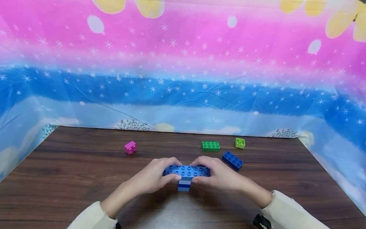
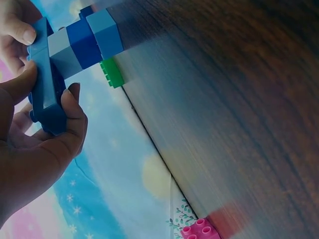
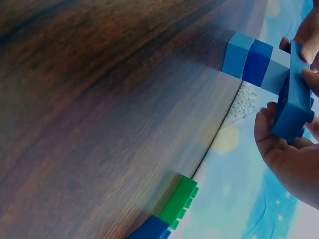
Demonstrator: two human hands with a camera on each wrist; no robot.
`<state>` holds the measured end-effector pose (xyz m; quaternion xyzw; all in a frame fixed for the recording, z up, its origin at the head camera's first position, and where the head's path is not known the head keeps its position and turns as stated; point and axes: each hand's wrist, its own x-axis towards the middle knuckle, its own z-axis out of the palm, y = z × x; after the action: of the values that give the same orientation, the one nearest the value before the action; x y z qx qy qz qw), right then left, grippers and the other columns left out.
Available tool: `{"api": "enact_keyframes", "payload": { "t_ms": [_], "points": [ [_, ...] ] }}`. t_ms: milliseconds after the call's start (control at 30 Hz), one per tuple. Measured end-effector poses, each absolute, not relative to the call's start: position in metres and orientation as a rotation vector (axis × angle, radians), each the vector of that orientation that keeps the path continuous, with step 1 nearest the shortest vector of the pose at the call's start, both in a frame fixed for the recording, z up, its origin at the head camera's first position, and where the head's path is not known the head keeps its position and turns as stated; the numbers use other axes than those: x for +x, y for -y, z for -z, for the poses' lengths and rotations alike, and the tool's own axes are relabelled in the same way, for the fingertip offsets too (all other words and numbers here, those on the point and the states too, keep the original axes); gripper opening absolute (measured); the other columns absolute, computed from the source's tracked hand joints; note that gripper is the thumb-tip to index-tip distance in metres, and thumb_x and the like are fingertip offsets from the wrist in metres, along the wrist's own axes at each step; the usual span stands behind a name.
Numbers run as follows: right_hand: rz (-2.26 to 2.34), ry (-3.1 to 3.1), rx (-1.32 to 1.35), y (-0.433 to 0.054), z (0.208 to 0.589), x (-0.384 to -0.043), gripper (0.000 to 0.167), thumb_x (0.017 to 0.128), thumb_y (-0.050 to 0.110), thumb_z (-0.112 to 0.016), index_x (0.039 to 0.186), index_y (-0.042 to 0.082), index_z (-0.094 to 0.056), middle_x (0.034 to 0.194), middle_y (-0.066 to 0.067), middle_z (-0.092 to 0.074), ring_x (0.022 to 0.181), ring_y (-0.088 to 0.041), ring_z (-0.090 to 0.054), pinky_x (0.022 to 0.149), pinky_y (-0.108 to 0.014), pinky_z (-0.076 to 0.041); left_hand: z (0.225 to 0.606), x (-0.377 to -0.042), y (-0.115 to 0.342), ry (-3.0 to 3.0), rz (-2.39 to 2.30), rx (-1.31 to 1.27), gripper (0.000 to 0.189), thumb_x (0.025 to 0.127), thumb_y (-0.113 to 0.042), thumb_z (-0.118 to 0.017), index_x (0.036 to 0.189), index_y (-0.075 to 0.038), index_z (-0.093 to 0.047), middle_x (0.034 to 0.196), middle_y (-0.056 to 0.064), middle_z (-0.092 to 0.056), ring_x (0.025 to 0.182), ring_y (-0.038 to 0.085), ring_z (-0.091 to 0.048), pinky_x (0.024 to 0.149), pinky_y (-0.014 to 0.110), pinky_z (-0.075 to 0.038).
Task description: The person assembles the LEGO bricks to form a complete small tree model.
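Two blue building bricks (image 1: 184,171) lie end to end, studs up, across the top of a short column (image 1: 184,185) of stacked bricks. My left hand (image 1: 156,175) grips the left brick, thumb on the near side and fingers at the far side. On the other end, my right hand (image 1: 219,174) holds the right brick (image 1: 198,171) the same way. In the left wrist view the column shows a pale blue brick (image 2: 65,53), a dark blue brick (image 2: 84,44) and a lighter blue brick (image 2: 105,33) at the bottom. The outer ends are partly hidden by the hands.
Beyond the hands on the dark wooden table (image 1: 71,178) lie a pink brick (image 1: 130,148) at left, a green brick (image 1: 210,146), a dark blue brick (image 1: 232,160) and a lime brick (image 1: 240,143) at right. A patterned cloth (image 1: 183,95) borders the table.
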<state>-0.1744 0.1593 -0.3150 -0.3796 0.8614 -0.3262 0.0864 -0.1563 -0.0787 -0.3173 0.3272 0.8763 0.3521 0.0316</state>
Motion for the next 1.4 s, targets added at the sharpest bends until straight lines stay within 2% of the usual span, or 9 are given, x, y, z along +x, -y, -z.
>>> {"api": "enact_keyframes", "payload": {
  "t_ms": [267,533,833,1100,1233,1400],
  "points": [
    [1.036,-2.542,-1.076,-0.168,0.309,-0.176,0.032,0.087,0.028,-0.063,0.113,0.011,-0.057,0.103,0.004,-0.058,0.090,-0.013,-0.054,0.072,-0.030,-0.049,0.317,-0.156,0.079,-2.696,-1.082,0.997,0.028,0.090,-0.028,-0.058,0.111,-0.009,-0.058,0.098,0.000,-0.061,0.080,0.010,-0.053,0.070,0.029,-0.045],
    [1.056,-2.594,-1.017,-0.183,0.303,-0.179,0.030,0.087,0.028,-0.064,0.111,0.012,-0.057,0.096,-0.001,-0.059,0.085,-0.013,-0.055,0.071,-0.029,-0.048,0.316,-0.156,0.078,-2.696,-1.082,0.994,0.029,0.090,-0.028,-0.058,0.112,-0.008,-0.059,0.093,-0.001,-0.060,0.077,0.010,-0.052,0.067,0.027,-0.044],
    [0.978,-2.703,-0.977,-0.211,0.304,-0.188,0.031,0.088,0.031,-0.061,0.113,0.013,-0.057,0.104,0.002,-0.059,0.090,-0.017,-0.055,0.076,-0.034,-0.046,0.316,-0.155,0.079,-2.710,-1.069,1.001,0.030,0.090,-0.028,-0.059,0.113,-0.009,-0.059,0.095,-0.002,-0.061,0.080,0.009,-0.053,0.069,0.030,-0.044],
    [0.932,-2.759,-0.868,-0.236,0.313,-0.200,0.034,0.087,0.029,-0.063,0.114,0.009,-0.056,0.110,-0.008,-0.058,0.095,-0.024,-0.054,0.077,-0.039,-0.046,0.317,-0.155,0.079,-2.724,-1.080,1.024,0.030,0.089,-0.029,-0.060,0.112,-0.009,-0.060,0.094,-0.003,-0.062,0.078,0.003,-0.050,0.069,0.028,-0.045],
    [0.894,-2.807,-0.830,-0.247,0.320,-0.206,0.038,0.086,0.027,-0.065,0.115,0.006,-0.055,0.110,-0.011,-0.056,0.097,-0.027,-0.053,0.077,-0.045,-0.044,0.315,-0.155,0.079,-2.716,-1.074,1.011,0.031,0.089,-0.029,-0.060,0.112,-0.009,-0.059,0.094,-0.002,-0.062,0.079,0.007,-0.052,0.070,0.029,-0.044],
    [0.836,-2.859,-0.800,-0.257,0.327,-0.210,0.041,0.085,0.027,-0.065,0.117,0.002,-0.054,0.111,-0.013,-0.055,0.101,-0.029,-0.052,0.078,-0.044,-0.043,0.315,-0.155,0.078,-2.712,-1.065,1.001,0.031,0.089,-0.028,-0.059,0.113,-0.009,-0.059,0.094,-0.002,-0.062,0.080,0.009,-0.054,0.070,0.030,-0.044]
  ]
}}
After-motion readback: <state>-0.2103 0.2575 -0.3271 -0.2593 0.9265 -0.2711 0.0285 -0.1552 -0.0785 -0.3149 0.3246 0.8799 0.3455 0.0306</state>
